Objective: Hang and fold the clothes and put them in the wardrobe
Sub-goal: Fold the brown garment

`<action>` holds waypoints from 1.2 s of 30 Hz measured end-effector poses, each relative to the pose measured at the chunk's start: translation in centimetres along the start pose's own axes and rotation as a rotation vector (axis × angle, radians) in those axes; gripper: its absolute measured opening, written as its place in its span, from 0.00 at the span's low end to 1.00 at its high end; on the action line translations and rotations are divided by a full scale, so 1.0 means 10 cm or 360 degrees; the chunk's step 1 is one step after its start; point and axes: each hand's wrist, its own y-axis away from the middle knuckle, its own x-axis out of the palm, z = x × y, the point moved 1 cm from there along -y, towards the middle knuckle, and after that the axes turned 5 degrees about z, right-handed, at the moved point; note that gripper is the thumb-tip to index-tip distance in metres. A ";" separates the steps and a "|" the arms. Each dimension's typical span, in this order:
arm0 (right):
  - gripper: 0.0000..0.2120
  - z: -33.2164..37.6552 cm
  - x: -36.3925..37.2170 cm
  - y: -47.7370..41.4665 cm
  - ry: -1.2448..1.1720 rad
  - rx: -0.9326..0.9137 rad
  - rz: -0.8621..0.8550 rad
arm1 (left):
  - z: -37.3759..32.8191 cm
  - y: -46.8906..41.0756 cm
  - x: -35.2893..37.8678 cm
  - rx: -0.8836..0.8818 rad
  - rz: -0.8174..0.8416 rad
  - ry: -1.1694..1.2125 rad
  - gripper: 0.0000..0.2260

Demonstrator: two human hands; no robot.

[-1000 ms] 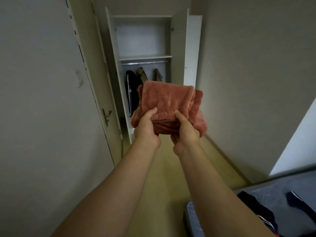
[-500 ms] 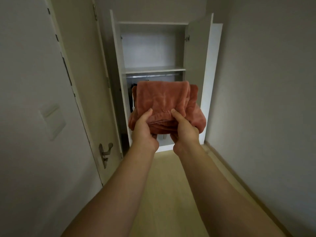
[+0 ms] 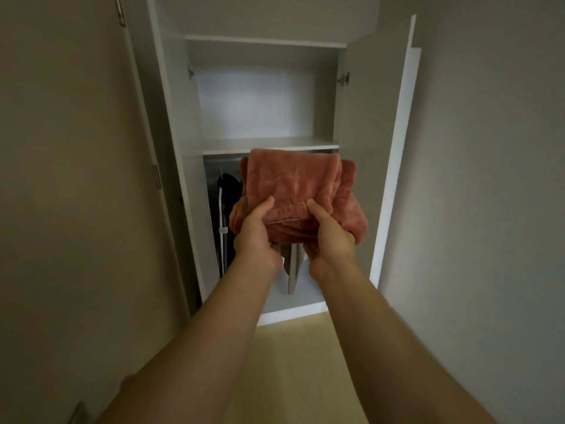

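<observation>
My left grip (image 3: 255, 231) and right grip (image 3: 328, 237) pinch the folded pink cloth (image 3: 290, 179), thumbs on top, near the shelf (image 3: 269, 143). It looks soft, thick and light. Holding its near edge should stop it flopping open.

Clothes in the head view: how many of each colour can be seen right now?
Pink garment, folded, held: 1
Black garment, hanging in the wardrobe: 1
Beige garment, hanging: 1
Total: 3; the pink one may hide more.
</observation>
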 end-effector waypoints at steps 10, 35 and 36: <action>0.22 0.06 1.15 -2.76 -0.0004 0.0130 0.0274 | -0.34 -2.77 0.56 0.0227 -0.0095 -0.0007 0.21; 0.30 -0.56 4.32 -8.53 0.0280 0.0103 0.0675 | -1.79 -9.02 1.00 0.0612 -0.0119 -0.0108 0.09; 0.31 -0.56 4.45 -8.68 0.0291 0.0119 0.0699 | -1.87 -9.18 1.02 0.0633 -0.0135 -0.0112 0.09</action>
